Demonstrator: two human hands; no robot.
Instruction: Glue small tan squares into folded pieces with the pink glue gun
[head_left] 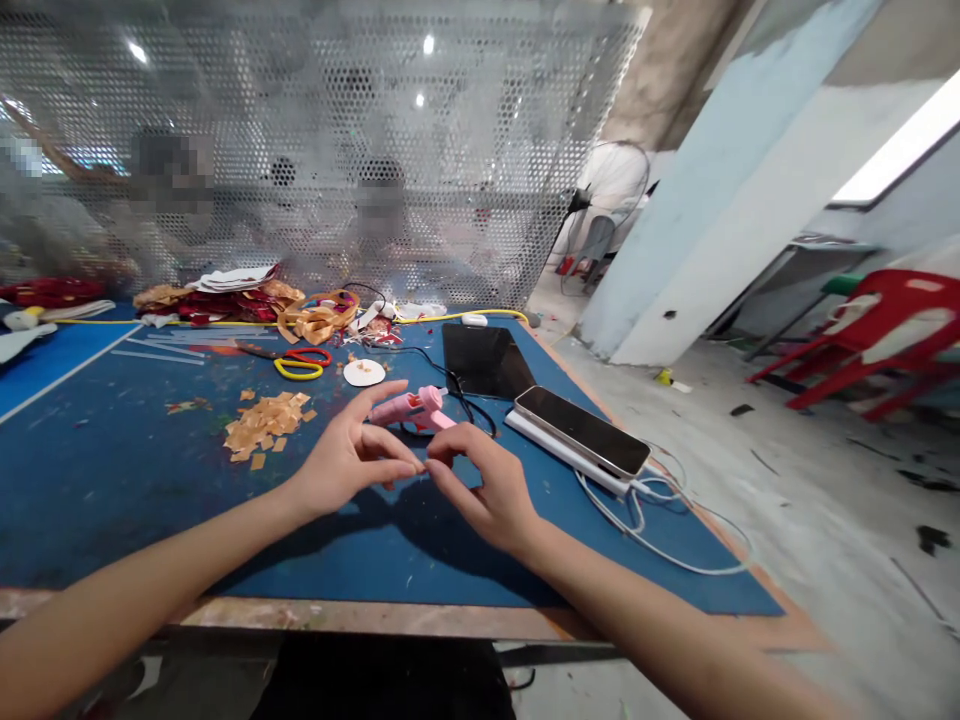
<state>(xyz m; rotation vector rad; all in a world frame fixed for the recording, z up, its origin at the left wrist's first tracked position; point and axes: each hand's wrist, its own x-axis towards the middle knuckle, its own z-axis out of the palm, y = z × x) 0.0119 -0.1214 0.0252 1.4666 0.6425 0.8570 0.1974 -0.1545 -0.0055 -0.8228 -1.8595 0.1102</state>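
My left hand [352,455] and my right hand [487,485] meet fingertip to fingertip above the blue table mat [187,540]. Both pinch with thumb and forefinger; whatever sits between the tips is too small to make out. Just behind them lies a pink glue gun [429,398], partly covered by my fingers. To the left is a loose pile of small gold squares [264,425]. Past my left fingers rests a white disc [364,373] with gold bits on it. Scissors [304,362] with red and yellow handles lie beyond the pile.
A phone [583,430] lies on a white power bank with a white cable [675,560]. Behind it is a flat black panel [487,360]. Gold and red fabric scraps [225,298] and clear glue sticks [161,350] lie at the back, before a perforated metal screen [315,150].
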